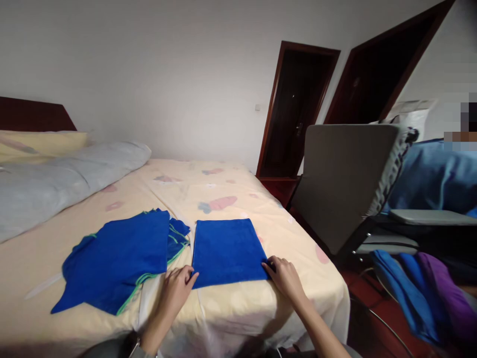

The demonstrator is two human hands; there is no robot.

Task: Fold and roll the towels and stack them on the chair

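Note:
A blue cloth lies flat in a neat square on the bed, close in front of me. At its near left corner, my left hand is closed, with thumb and forefinger pinching the edge. My right hand pinches the right edge near the front corner, its fingers curled. To the left is a loose pile of blue cloths with green stitched edges, spread unevenly, its right side next to my left hand.
The bed has a cream sheet with a carrot print. A long grey bolster and a yellow pillow lie at the left. Beyond the bed's right edge stand a grey folding chair, hanging blue and purple cloths, and a person in blue.

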